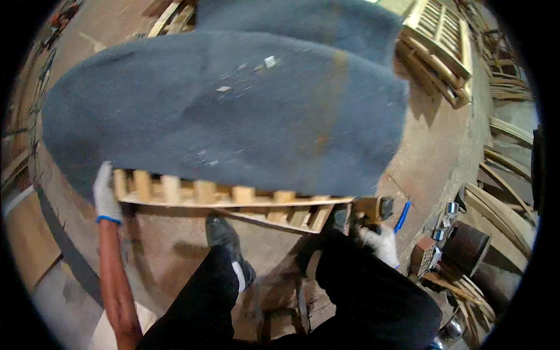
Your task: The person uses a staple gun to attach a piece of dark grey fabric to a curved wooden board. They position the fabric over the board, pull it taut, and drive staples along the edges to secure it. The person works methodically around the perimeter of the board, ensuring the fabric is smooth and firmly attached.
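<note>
A broad dark-grey sheet (233,116) appears to cover a slatted wooden frame (205,191), whose slats show along the sheet's near edge. The gloved left hand (106,195) rests at the frame's left end; whether it grips, I cannot tell. By the right end, the gloved right hand (382,244) looks curled round a nail gun (368,209). Should the blue hose (402,217) nearby snag, the tool might slip off the wood.
</note>
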`<move>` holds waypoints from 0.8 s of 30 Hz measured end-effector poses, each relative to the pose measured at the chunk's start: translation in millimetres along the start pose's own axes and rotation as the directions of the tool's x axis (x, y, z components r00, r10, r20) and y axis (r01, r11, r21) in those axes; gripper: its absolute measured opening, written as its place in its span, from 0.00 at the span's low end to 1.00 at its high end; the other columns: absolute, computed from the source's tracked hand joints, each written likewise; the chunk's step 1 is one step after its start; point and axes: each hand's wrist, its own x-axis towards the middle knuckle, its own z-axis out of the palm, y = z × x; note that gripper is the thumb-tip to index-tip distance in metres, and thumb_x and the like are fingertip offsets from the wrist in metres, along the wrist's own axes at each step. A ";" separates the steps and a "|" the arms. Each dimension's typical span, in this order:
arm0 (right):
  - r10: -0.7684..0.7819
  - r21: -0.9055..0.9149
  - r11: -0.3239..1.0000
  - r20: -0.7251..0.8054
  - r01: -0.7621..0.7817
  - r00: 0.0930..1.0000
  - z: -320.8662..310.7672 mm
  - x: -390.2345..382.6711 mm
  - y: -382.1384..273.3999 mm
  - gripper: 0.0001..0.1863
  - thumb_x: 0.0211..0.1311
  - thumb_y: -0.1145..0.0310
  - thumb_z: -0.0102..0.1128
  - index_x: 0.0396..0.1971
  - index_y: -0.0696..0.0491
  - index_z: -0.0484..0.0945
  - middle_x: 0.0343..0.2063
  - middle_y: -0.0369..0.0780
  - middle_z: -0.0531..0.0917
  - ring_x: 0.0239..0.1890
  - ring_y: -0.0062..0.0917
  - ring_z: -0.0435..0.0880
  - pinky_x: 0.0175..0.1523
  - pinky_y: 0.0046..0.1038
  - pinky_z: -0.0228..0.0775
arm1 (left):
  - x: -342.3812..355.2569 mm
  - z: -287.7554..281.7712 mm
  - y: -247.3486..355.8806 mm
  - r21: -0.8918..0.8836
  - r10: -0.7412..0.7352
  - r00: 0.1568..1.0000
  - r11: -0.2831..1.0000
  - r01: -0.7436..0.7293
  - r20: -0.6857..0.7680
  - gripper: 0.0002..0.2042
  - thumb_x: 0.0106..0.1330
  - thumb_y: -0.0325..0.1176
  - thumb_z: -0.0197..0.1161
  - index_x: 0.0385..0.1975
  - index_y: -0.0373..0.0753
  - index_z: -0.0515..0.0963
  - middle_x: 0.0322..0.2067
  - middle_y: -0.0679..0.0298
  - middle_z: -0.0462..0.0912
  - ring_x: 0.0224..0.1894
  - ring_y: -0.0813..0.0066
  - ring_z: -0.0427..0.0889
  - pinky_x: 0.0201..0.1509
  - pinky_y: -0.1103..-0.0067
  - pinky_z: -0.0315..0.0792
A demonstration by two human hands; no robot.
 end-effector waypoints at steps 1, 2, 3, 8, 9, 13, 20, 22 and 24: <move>0.111 -0.057 0.992 0.003 -0.111 0.994 -10.8 6.1 -6.4 0.15 0.59 0.62 0.69 0.39 0.58 0.84 0.31 0.33 0.85 0.33 0.19 0.79 0.42 0.26 0.72 | -21.2 19.7 -7.7 0.115 0.027 0.999 0.993 -0.032 0.047 0.24 0.74 0.42 0.56 0.63 0.31 0.72 0.60 0.60 0.77 0.61 0.69 0.75 0.68 0.73 0.68; 0.070 -0.015 0.997 -0.009 -0.070 0.998 -11.3 13.2 -15.4 0.15 0.60 0.64 0.68 0.42 0.57 0.84 0.33 0.35 0.85 0.34 0.21 0.80 0.42 0.27 0.73 | -41.5 34.4 -18.1 0.132 0.027 0.999 0.991 -0.024 -0.019 0.26 0.74 0.40 0.56 0.66 0.29 0.68 0.64 0.57 0.73 0.64 0.69 0.73 0.69 0.73 0.66; 0.074 0.064 0.995 -0.026 -0.072 0.997 -14.0 17.1 -22.8 0.15 0.61 0.66 0.66 0.45 0.58 0.82 0.35 0.36 0.85 0.34 0.20 0.81 0.41 0.26 0.73 | -60.7 53.7 -19.8 0.233 0.063 0.997 0.970 -0.073 0.050 0.30 0.74 0.40 0.58 0.70 0.28 0.63 0.68 0.54 0.68 0.68 0.67 0.69 0.73 0.72 0.61; 0.026 -0.060 0.998 0.056 -0.022 0.998 -60.1 41.9 -2.1 0.12 0.63 0.63 0.60 0.38 0.56 0.76 0.22 0.34 0.76 0.19 0.20 0.74 0.22 0.23 0.63 | -107.8 67.5 -16.7 0.771 0.349 0.937 0.595 -0.229 0.009 0.29 0.77 0.44 0.50 0.71 0.33 0.60 0.66 0.43 0.70 0.67 0.44 0.68 0.71 0.65 0.61; 0.020 -0.066 0.998 0.072 -0.015 0.997 -63.8 38.0 -0.1 0.12 0.62 0.63 0.60 0.38 0.57 0.76 0.21 0.35 0.76 0.18 0.19 0.74 0.22 0.23 0.63 | -115.9 67.7 -26.8 0.797 0.388 0.921 0.560 -0.225 -0.012 0.29 0.77 0.44 0.49 0.71 0.33 0.61 0.65 0.44 0.71 0.63 0.42 0.71 0.68 0.63 0.64; 0.027 -0.236 0.972 0.139 0.006 0.990 -56.1 27.9 -34.9 0.13 0.58 0.64 0.62 0.38 0.58 0.76 0.19 0.35 0.76 0.16 0.19 0.73 0.21 0.24 0.63 | -142.2 74.2 -26.0 0.890 0.459 0.887 0.425 -0.163 -0.057 0.27 0.75 0.42 0.52 0.69 0.33 0.65 0.65 0.48 0.73 0.61 0.46 0.75 0.67 0.64 0.66; -0.093 -0.324 0.931 0.241 0.171 0.966 -13.7 10.6 -93.6 0.15 0.55 0.67 0.60 0.41 0.59 0.78 0.18 0.37 0.79 0.15 0.24 0.77 0.23 0.25 0.68 | -148.6 46.6 -40.3 0.729 0.175 0.931 0.673 0.125 -0.321 0.21 0.74 0.42 0.55 0.61 0.37 0.77 0.56 0.50 0.81 0.56 0.53 0.80 0.60 0.68 0.72; -0.055 -0.354 0.921 0.292 0.161 0.955 -13.7 17.8 -104.2 0.16 0.55 0.66 0.61 0.42 0.59 0.78 0.18 0.37 0.79 0.16 0.24 0.78 0.23 0.25 0.69 | -155.8 47.2 -51.1 0.682 0.061 0.940 0.704 0.198 -0.335 0.20 0.75 0.43 0.55 0.58 0.36 0.78 0.54 0.52 0.83 0.55 0.57 0.81 0.58 0.69 0.73; -0.030 -0.362 0.921 0.295 0.141 0.955 -10.2 17.9 -117.9 0.14 0.56 0.68 0.62 0.40 0.60 0.79 0.21 0.36 0.80 0.18 0.22 0.78 0.25 0.24 0.69 | -164.4 44.5 -74.0 0.348 -0.128 0.961 0.913 0.211 -0.246 0.20 0.76 0.44 0.54 0.55 0.36 0.80 0.53 0.56 0.84 0.53 0.63 0.82 0.55 0.72 0.74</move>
